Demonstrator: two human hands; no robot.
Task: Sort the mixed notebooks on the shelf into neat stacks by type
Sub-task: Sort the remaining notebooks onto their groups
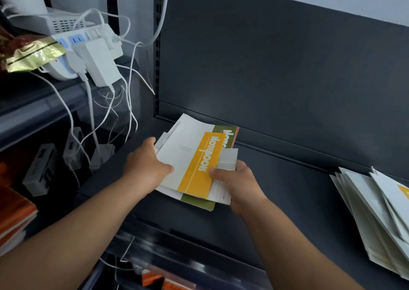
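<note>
Presently, both hands hold one mixed pile of notebooks (194, 163) at the left end of the dark shelf (287, 179), near its back panel. The left hand (146, 168) grips the pile's left edge, thumb on top of the white cover and fingers curled round the side. The right hand (234, 183) pinches the near right corner, thumb pressed on the yellow-banded notebook (200, 163) that lies uppermost. Beneath it a green-banded notebook (223, 132) and several white covers sit askew, edges out of line. A second, slumped heap of white notebooks (376, 218) lies well apart at the right end.

Judged step: gathering and squaring this pile before separating types; sorting appears barely begun. The next move calls for lifting off the yellow-banded cover and giving it its own place, without spilling the loose ones below.
</note>
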